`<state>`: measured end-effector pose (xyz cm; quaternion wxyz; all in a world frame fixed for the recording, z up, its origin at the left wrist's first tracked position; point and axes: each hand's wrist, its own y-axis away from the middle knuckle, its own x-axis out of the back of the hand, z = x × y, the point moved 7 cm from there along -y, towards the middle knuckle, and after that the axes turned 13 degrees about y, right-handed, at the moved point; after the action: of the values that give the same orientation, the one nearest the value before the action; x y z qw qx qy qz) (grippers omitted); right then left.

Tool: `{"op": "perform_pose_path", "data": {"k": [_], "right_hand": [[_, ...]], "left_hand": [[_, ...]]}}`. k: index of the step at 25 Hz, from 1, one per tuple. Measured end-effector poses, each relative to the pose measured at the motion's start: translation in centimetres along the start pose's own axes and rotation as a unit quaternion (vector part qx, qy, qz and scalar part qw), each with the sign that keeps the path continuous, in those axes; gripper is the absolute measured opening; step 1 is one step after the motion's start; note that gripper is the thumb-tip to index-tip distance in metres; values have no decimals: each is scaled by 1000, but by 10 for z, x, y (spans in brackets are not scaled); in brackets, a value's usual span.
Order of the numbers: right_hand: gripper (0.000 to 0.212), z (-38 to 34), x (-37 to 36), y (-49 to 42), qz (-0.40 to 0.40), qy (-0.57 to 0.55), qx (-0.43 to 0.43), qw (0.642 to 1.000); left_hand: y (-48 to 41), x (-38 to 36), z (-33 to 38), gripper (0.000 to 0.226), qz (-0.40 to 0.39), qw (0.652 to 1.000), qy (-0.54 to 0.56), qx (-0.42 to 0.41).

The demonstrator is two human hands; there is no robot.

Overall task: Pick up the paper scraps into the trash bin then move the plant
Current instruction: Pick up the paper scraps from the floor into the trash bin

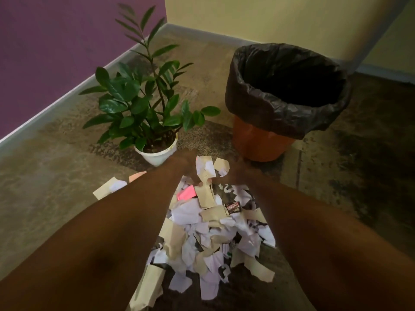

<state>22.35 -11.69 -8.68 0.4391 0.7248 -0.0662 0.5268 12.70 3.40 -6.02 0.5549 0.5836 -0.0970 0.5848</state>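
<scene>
A heap of torn white, tan and pink paper scraps point(202, 234) lies on the floor between my forearms. My left hand point(187, 167) and my right hand point(233, 173) reach down into the far end of the heap, fingers curled around scraps there. The green plant point(143, 102) stands in a white pot point(157, 154) just beyond my left hand. The orange trash bin point(262, 140), lined with a black bag point(287, 86), stands open to the right of the plant, beyond my right hand.
The floor is worn brown concrete point(67, 171). A purple wall point(56, 52) runs along the left and a yellow wall point(269, 16) at the back, meeting in a corner behind the plant. A dark candy wrapper point(233, 207) lies among the scraps.
</scene>
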Motion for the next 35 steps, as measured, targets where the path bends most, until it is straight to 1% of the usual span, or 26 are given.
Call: {"op": "perform_pose_path", "data": {"k": [2,4,6,8,12,14,16,18,20,22,24,25,27,31,33,35], "right_hand": [[135,-9,-4,-5,5,-10,0,1000],[133,-22,-1,-10,17,-35,4,999],[129,-37,0,-16,19,-37,29,999],[127,-47,-2,-19,18,-23,49,998],[114,-52,-1,-19,40,-71,64,995],[100,-53,2,-17,60,-105,73,990],[82,-54,5,-16,85,-152,86,981],[65,-53,8,-14,100,-210,84,969],[55,-53,12,-12,103,-241,78,962],[49,-55,17,-8,99,-242,86,961],[46,-57,24,-1,90,-236,95,963],[45,-58,29,4,86,-234,100,963],[45,-62,43,19,83,-203,117,968],[46,-70,82,57,98,-65,151,982],[50,-65,101,77,104,-17,151,983],[53,-54,119,100,93,20,153,984]], "left_hand": [[-6,-3,2,131,-19,1000,-14,10],[-9,-5,1,131,-21,998,-56,8],[-10,-9,0,123,-11,994,-105,-5],[-9,-13,-1,113,2,993,-116,-16],[-4,-13,-8,104,39,997,-58,-32],[1,-12,-10,95,57,997,-22,-49],[7,-11,-9,85,82,994,6,-70],[13,-9,-7,71,106,990,33,-84],[19,-6,-5,50,118,987,70,-87],[26,-2,-3,32,127,983,104,-81],[33,4,-5,24,144,979,128,-70],[36,7,-7,28,153,976,139,-66],[44,13,-12,47,165,973,155,-47],[67,20,-27,68,188,965,185,4],[79,21,-30,74,192,956,223,25],[91,21,-26,72,188,950,248,31]]}}
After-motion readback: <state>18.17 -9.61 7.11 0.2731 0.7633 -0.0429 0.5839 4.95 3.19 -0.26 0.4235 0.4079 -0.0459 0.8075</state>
